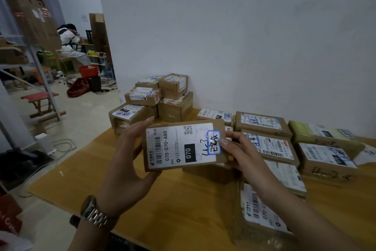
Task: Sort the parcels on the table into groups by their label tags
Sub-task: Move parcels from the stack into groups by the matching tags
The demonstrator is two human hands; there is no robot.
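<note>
A wooden worktop [183,210] carries cardboard parcels: a stack [154,98] beyond the left fingers [142,126], flat rows [284,145] right of the right fingers [230,138].

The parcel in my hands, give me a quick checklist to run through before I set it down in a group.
1. Grip: the left hand and right hand hold the held parcel at opposite ends, clear of the table. Ok.
2. Label faces up, 070 code readable. Ok.
3. Blue-bordered tag: visible, handwriting legible, right thumb beside it. Ok.
4. Matching group: tags on the flat parcels at right are too blurred to compare. Cannot tell.
5. Stacked pile at the far corner: stands upright, stability uncertain. Cannot tell.
6. Free tabletop in front of you for setting down. Ok.
</note>
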